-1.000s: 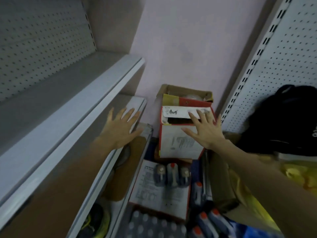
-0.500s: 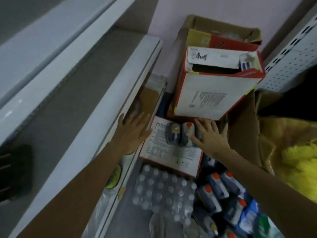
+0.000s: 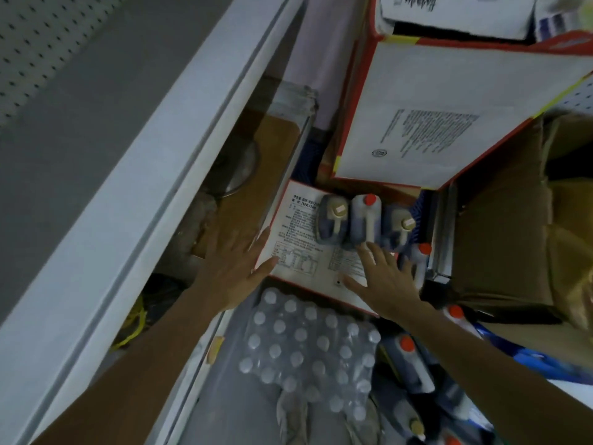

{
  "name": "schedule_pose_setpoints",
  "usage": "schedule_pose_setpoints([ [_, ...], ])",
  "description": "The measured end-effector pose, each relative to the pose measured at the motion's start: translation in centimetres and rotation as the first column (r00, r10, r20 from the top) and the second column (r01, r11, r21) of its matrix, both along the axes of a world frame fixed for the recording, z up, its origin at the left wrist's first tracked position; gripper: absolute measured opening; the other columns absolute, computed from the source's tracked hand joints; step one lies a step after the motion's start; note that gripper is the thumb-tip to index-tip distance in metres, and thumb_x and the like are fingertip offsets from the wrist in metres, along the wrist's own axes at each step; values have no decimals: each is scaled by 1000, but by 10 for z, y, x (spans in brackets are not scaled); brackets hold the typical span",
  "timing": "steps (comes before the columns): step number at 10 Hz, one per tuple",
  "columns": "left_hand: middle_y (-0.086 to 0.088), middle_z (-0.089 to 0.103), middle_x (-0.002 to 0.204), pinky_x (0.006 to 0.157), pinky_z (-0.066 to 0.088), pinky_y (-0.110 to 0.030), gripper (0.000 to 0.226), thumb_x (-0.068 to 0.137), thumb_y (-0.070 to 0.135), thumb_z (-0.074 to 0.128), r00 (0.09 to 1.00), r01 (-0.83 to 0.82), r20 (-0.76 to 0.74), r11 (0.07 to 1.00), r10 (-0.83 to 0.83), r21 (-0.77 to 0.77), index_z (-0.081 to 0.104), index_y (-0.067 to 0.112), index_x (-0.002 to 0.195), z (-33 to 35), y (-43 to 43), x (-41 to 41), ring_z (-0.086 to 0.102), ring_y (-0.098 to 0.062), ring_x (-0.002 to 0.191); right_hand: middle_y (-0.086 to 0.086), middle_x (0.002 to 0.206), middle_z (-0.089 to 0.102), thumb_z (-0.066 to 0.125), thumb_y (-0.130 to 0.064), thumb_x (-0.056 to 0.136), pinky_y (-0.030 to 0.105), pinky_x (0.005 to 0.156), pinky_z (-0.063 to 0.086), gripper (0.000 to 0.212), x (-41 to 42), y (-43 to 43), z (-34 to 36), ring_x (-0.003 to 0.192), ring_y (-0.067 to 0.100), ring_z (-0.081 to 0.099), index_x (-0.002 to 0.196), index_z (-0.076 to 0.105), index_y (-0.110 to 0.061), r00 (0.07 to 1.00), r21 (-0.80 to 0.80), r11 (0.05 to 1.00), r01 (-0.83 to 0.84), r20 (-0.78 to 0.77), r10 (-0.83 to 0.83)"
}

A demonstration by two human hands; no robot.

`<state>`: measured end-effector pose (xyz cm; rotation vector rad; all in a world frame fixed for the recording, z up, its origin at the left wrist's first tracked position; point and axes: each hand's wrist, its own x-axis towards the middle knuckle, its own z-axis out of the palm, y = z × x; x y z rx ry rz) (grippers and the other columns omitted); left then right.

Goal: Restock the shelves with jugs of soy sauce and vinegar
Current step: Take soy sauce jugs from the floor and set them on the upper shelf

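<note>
Jugs [image 3: 365,221] upright on box [image 3: 300,252]; right hand [image 3: 389,281] near them, left hand [image 3: 231,270] at box edge; grips splayed

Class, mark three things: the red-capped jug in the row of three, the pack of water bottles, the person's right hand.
Red-capped jug [image 3: 364,220], head view, on its body.
Pack of water bottles [image 3: 308,348], head view, middle of the wrapped caps.
Right hand [image 3: 390,284], head view, back of the hand.
</note>
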<state>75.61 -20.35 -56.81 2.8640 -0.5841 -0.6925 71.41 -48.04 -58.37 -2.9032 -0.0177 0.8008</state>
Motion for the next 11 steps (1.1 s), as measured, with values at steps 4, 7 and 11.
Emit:
schedule_pose_setpoints([
  [4,-1,21,158,111,-10,-23,122,59,86,-24,983,-177,14,970,182,-168,22,21,151,-70,0,24,14,-22,147,3,132,45,52,-69,82,43,94,43,72,46,23,-106,118,26,49,131,39,-17,971,73,982,175,149,-184],
  [7,11,25,153,113,4,-23,119,60,89,-20,969,-239,-11,926,246,-293,22,24,151,-120,4,35,20,-10,142,5,131,45,71,-48,79,41,97,45,79,121,40,-179,117,24,49,135,33,-7,674,527,505,684,-191,-713],
  [11,-28,56,128,72,48,-68,136,40,17,96,993,2,-122,1000,-2,-3,15,20,150,-151,27,6,60,-49,108,3,101,62,73,-31,83,44,97,48,27,107,13,-176,108,28,58,101,61,-14,672,563,426,708,-354,-651],
])
